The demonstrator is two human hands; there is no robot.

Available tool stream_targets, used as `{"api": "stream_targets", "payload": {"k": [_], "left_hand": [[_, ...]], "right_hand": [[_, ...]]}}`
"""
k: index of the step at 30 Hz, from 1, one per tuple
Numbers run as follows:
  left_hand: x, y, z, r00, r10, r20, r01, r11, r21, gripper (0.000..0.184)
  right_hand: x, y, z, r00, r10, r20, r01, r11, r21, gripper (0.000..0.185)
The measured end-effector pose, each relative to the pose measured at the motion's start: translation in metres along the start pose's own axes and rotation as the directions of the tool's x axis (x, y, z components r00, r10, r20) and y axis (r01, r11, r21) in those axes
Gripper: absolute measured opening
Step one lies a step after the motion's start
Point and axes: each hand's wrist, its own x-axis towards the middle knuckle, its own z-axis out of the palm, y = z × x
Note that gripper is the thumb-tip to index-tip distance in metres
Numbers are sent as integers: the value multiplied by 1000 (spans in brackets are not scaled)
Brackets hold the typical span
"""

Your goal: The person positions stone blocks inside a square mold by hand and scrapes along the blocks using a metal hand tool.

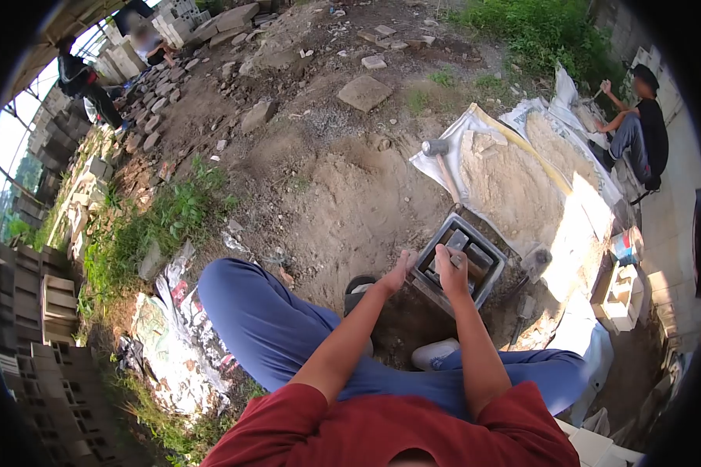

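Between my legs on the ground sits a dark rectangular box-shaped mold (487, 298) with raised walls. Inside it lie dark grey rectangular blocks (480, 255). My left hand (399, 272) is closed at the box's left edge, gripping its side. Over the inside of the box is my right hand (452, 274), its fingers closed around a small greyish piece whose kind I cannot make out. A mallet (436, 148) with a pale handle lies just beyond the box, on the edge of a white sack.
Pale sand (502, 183) is heaped on the opened sack at right. Dark-handled tools (525, 309) lie right of the box, near a hollow concrete block (623, 297). One person (642, 132) sits at far right; others are at upper left near scattered stones (163, 97).
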Motion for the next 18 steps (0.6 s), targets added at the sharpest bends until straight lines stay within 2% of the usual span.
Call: {"api": "stream_targets", "payload": {"k": [2, 3, 5, 6, 7, 8, 10, 11, 15, 16, 17, 18], "left_hand": [[7, -13, 3, 999, 40, -6, -40, 999, -1, 92], [10, -13, 6, 994, 86, -67, -77, 987, 138, 91], [12, -22, 8, 979, 163, -120, -94, 891, 445, 85], [10, -20, 10, 979, 164, -118, -95, 890, 447, 85], [7, -15, 14, 974, 175, -142, -63, 816, 574, 82], [6, -10, 16, 967, 194, -167, -27, 725, 688, 78], [-9, 6, 27, 963, 216, -161, -31, 682, 730, 73], [-15, 17, 26, 960, 236, -151, -33, 628, 777, 68], [-14, 14, 37, 957, 220, -190, 33, 567, 823, 66], [-16, 22, 40, 948, 233, -214, 67, 514, 855, 66], [-14, 29, 41, 935, 256, -247, 107, 458, 882, 65], [-12, 30, 46, 935, 251, -249, 107, 469, 877, 65]], "right_hand": [[1, -5, -7, 987, 157, -12, -153, 974, 167, 45], [-2, -7, -12, 987, 159, -20, -152, 970, 188, 44], [-14, -1, -10, 993, 113, -42, -104, 977, 185, 44], [-24, 6, -9, 993, 95, -66, -82, 981, 174, 44], [-25, 12, -6, 998, 13, -61, -6, 993, 121, 44], [-19, 18, -9, 998, 7, -59, 0, 993, 120, 44], [-6, 9, -11, 990, 101, -99, -87, 987, 137, 45], [-6, 5, -13, 974, 186, -132, -154, 964, 215, 46], [-21, -7, -22, 986, 115, -119, -88, 973, 212, 45], [-26, 33, -25, 988, 77, -136, -63, 993, 101, 43], [-24, 34, -25, 991, 50, -125, -39, 995, 90, 43], [-22, 33, -21, 994, 30, -108, -21, 996, 83, 45]]}}
